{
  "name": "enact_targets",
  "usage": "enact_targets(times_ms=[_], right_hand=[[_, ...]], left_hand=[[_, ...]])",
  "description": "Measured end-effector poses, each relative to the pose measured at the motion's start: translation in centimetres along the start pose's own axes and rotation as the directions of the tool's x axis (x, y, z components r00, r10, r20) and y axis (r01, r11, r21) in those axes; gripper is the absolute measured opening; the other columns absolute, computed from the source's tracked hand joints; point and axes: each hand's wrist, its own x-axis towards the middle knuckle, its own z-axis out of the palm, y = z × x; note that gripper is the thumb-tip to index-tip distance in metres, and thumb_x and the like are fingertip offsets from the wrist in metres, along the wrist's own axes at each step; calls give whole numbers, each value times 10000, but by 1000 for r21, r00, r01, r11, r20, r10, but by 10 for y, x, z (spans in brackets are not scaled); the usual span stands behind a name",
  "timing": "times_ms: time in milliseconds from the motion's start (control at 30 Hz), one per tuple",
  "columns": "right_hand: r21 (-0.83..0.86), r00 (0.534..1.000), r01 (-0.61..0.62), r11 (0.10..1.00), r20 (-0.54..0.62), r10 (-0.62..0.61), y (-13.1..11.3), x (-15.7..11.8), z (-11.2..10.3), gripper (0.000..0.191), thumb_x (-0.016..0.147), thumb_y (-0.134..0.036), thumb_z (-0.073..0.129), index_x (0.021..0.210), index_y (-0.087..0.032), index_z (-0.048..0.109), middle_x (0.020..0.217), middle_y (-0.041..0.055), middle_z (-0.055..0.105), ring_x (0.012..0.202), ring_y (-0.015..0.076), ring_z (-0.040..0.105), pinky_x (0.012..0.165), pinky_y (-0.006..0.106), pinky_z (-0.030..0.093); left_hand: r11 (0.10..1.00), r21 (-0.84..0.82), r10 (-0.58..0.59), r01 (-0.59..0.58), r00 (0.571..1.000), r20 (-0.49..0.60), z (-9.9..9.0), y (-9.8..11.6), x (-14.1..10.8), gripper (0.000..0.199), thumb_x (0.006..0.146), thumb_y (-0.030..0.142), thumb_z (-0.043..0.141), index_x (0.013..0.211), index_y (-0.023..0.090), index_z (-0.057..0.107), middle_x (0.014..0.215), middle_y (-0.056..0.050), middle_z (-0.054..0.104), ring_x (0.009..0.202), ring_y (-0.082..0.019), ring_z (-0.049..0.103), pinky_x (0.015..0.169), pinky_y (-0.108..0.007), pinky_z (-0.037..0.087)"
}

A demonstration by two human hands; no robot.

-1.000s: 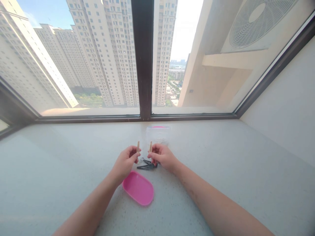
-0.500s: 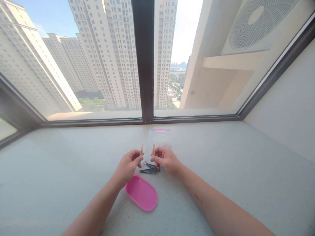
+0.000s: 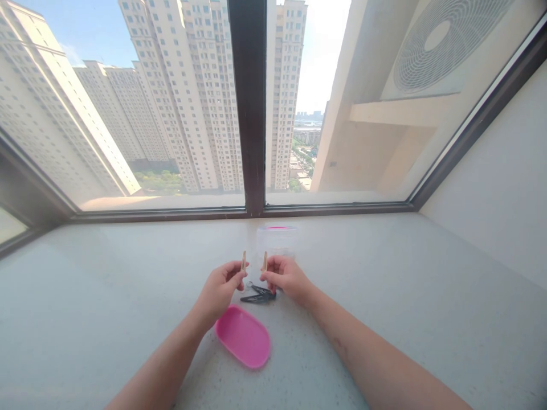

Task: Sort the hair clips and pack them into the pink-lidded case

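Pinched between the fingers of my left hand (image 3: 225, 283) is a gold-coloured hair clip (image 3: 243, 262), held upright. My right hand (image 3: 287, 275) grips a similar gold hair clip (image 3: 265, 262), also upright, a short gap away from the first. Below and between the hands, several black hair clips (image 3: 258, 296) lie on the pale speckled sill, partly behind my right fingers. A small shiny ring-like piece (image 3: 250, 284) rests at their upper left. Nearer to me sits a shallow pink oval tray (image 3: 244, 337), its upper left edge beside my left wrist.
A clear plastic container or bag (image 3: 277, 236) with a pink strip at its top stands behind my right hand. Beyond the sill (image 3: 128, 296) is a window with a dark frame (image 3: 254, 142). A white wall (image 3: 491, 176) bounds the right side.
Both hands keep hold of their gold hair clips. The whole view has shifted slightly; nothing else has visibly changed.
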Motion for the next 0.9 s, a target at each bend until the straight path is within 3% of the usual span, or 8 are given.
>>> enact_targets(times_ms=[233,367,600,900], right_hand=[[17,1000,-22,1000,18,21,3,2,-1,214,666,-285,699,762,-147,567,652,3,639,437,83,519,409,197,418],[60,999,-13,998,38,10,2,2,0,217,666,-287,701,760,-144,568,628,-7,618,423,74,508,393,183,411],[66,998,-3,998,67,-2,3,2,1,258,672,-322,713,790,-153,559,704,13,639,463,87,541,388,181,423],[24,998,-1,1000,66,0,7,3,0,261,678,-313,714,822,-148,573,694,17,659,439,86,533,402,195,427]], left_hand=[[999,-36,-31,30,999,-38,1,-6,2,306,692,395,643,879,153,654,671,-9,590,575,-132,501,525,-236,388],[999,-35,-36,35,999,-29,-1,-10,3,296,713,401,627,876,154,636,602,9,552,577,-137,496,528,-231,383],[997,-77,-31,28,999,-41,-2,-12,4,297,719,420,613,870,165,613,806,-47,635,603,-135,524,532,-237,402],[995,-103,-18,12,998,-62,-2,-15,7,318,706,425,615,884,161,609,771,-38,635,569,-128,519,511,-240,397]])
